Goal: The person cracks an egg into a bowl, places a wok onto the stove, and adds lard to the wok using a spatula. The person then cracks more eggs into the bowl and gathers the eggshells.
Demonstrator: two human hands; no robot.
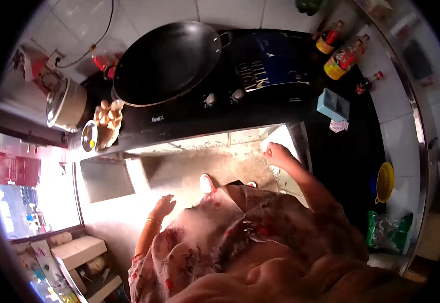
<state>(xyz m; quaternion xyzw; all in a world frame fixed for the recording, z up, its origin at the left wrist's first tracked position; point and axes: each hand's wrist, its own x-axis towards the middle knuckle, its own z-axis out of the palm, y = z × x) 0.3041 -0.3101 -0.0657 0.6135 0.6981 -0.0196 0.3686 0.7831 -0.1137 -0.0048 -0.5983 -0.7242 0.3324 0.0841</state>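
My right hand [279,153] hangs in front of the black counter [338,151], near its inner corner. Its fingers are curled in, and nothing shows in them. Lower on the left, my left hand [163,206] is held out beside my body with its fingers loosely stretched, touching nothing. A large black wok [169,60] sits on the stove, whose two knobs [223,97] face me. Left of the wok stand a carton of brown eggs [110,118] and a metal bowl [83,137] with something yellow inside.
A lidded pot [71,106] stands at the far left. Sauce bottles [341,60], a light-blue box [333,105], a yellow basket [384,182] and a green bag [389,230] line the right side. A dark blue printed sheet [280,68] lies right of the wok. Shelves [81,252] stand lower left.
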